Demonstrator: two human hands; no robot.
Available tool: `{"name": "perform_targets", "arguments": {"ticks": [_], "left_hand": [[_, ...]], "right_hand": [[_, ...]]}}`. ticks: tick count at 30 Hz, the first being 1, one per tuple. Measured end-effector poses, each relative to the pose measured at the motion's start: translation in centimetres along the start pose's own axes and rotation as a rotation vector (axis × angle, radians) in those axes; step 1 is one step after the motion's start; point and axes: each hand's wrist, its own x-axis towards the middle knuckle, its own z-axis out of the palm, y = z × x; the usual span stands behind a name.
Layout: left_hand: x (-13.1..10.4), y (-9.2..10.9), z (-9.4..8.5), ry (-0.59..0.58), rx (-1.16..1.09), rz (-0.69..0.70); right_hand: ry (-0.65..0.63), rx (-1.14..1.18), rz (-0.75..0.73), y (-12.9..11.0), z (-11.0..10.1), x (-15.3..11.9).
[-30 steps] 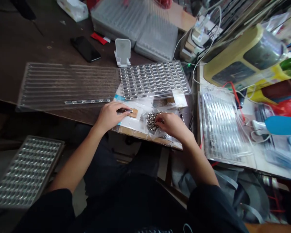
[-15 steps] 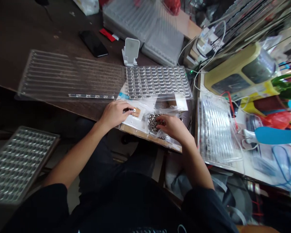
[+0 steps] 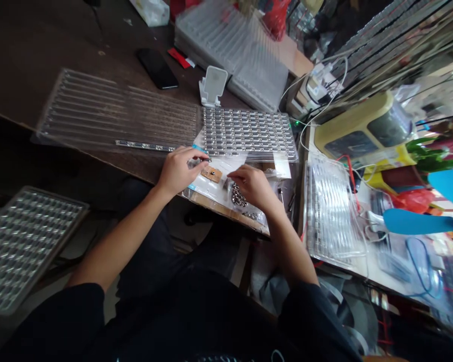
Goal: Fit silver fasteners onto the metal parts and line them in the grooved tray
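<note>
My left hand [image 3: 180,170] pinches a small dark connector [image 3: 205,160] above the left part of the white work surface. Just right of it lies a small brown block [image 3: 212,174] with a tiny metal part on it. My right hand [image 3: 254,185] has its fingertips pressed together beside a pile of small metal parts [image 3: 238,195] in a clear bag; what they hold is too small to make out. Behind both hands stands a clear tray filled with rows of connectors [image 3: 249,131]. A strip of connectors [image 3: 145,146] lies along the front of an unfilled clear tray [image 3: 98,113].
A phone [image 3: 157,68] and a white phone stand [image 3: 213,85] are behind the trays. Stacked clear trays [image 3: 215,37] stand farther back. At right are more trays [image 3: 328,208] and a blue fan blade [image 3: 419,221]. Another filled tray [image 3: 30,246] is at lower left.
My right hand has lifted from the metal parts and moved left toward the brown block. My left hand has drawn back from the block, which now shows a tiny part on top. The view has shifted.
</note>
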Motion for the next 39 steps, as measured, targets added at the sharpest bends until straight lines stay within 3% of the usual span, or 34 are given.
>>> {"name": "perform_targets", "arguments": {"ticks": [5, 9, 14, 17, 22, 28, 31, 39], "left_hand": [[-0.1, 0.1, -0.2, -0.004, -0.007, -0.011], [-0.1, 0.2, -0.2, 0.001, 0.001, -0.027], [0.0, 0.2, -0.1, -0.005, 0.033, -0.029], [0.3, 0.3, 0.0, -0.007, 0.070, -0.023], [0.7, 1.2, 0.7, -0.034, 0.078, 0.012], [0.2, 1.4, 2.4, -0.209, 0.048, 0.026], [0.1, 1.1, 2.8, -0.221, 0.084, 0.038], [0.4, 1.2, 3.0, -0.230, 0.153, 0.051]], "right_hand": [[0.009, 0.045, -0.071, -0.9, 2.7, 3.0], [0.032, 0.005, -0.093, -0.9, 4.2, 3.0], [-0.001, -0.238, -0.120, -1.2, 5.1, 2.5], [-0.054, -0.235, -0.135, -1.4, 4.6, 2.5], [-0.090, 0.064, -0.205, -0.1, 1.4, 1.5], [0.264, 0.250, 0.008, 3.7, -2.5, -0.3], [0.337, 0.329, 0.051, 4.9, -2.6, -0.4], [0.376, 0.441, 0.006, 6.0, -1.0, -0.6]]}}
